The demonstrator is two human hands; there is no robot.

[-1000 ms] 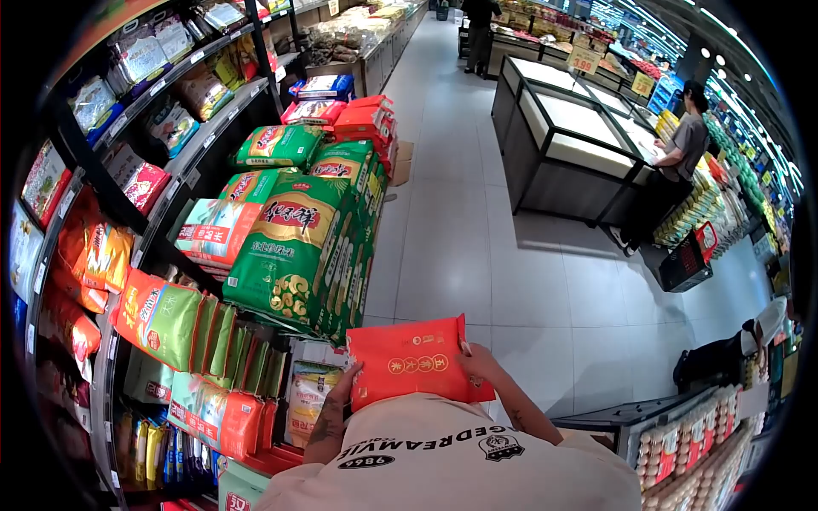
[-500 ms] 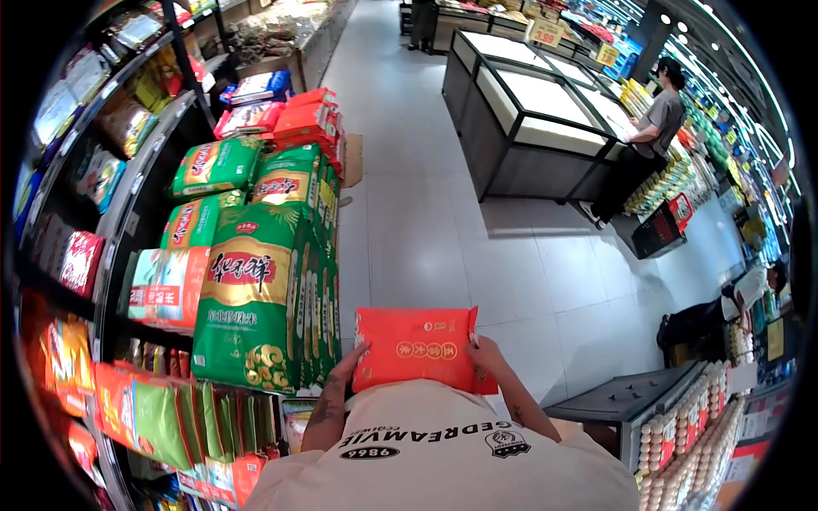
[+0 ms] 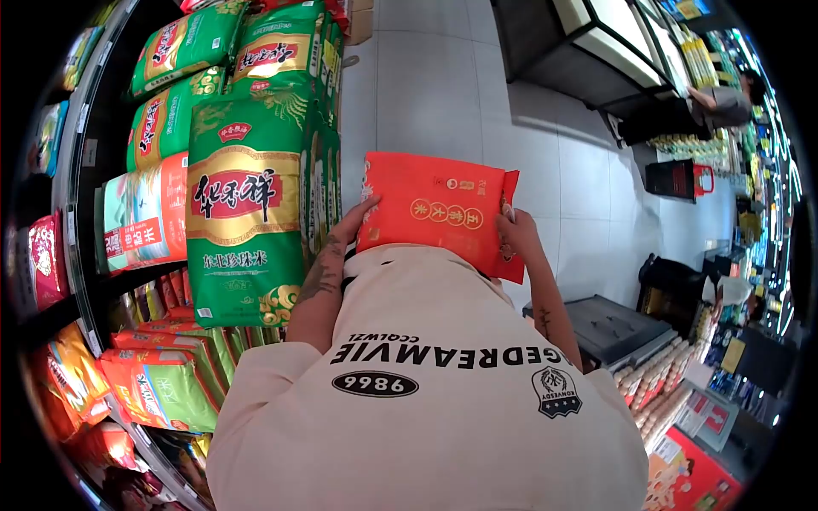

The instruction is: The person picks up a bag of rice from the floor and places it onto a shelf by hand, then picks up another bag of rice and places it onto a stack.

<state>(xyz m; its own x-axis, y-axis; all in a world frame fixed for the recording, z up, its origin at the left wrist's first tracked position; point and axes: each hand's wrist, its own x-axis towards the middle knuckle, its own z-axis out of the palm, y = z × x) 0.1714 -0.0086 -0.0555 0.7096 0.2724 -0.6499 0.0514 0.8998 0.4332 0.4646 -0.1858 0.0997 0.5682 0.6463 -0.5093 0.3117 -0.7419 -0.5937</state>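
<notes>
A red bag of rice [image 3: 430, 200] with gold lettering lies held in front of my body, tilted slightly with its right end lower. At its left end, my left hand [image 3: 354, 220] is closed on the edge, the fingers partly hidden by the bag. My right hand [image 3: 518, 234] grips the gathered right end. To the left of my left hand stands a stack of large green rice bags [image 3: 247, 213], close to my forearm but apart from the red bag.
Shelves [image 3: 81, 187] of bagged goods run along the left, with smaller red-and-green packs [image 3: 162, 383] below. A dark display bin [image 3: 588, 51] stands ahead right, near a person [image 3: 724, 106] and a shopping basket [image 3: 679, 179]. Cartons of eggs [image 3: 656, 383] are at lower right.
My view has tipped further down, so the bag and both hands appear higher in the picture. The bag's right end has dipped a little. Both hands still hold it.
</notes>
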